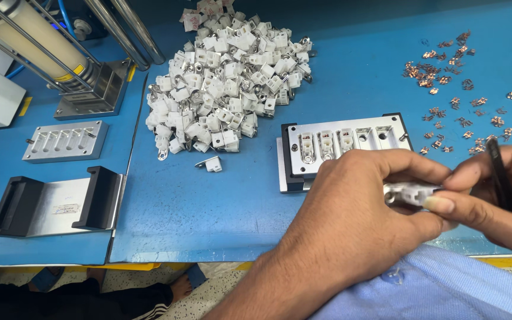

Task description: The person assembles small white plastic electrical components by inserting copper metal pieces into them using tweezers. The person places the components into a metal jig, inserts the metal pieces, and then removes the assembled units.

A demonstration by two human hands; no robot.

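Observation:
My left hand (357, 207) grips a small white plastic part with a metal tab (409, 193) near the table's front edge. My right hand (493, 195) meets it from the right, thumb on the part, and holds black tweezers (498, 172) upright. Just behind my hands lies a metal fixture plate (386, 137) in a black frame, with white parts sitting in three of its left slots and the right slots bare. A big heap of the same white parts (226, 83) lies at the back centre. One loose part (211, 163) rests in front of the heap.
Small copper clips (457, 95) are scattered over the blue mat at the back right. On the left stand an empty metal fixture plate (65, 140), a black-ended metal holder (54, 204) and a press machine (60, 53). Someone's bare feet (182, 284) show below the table edge.

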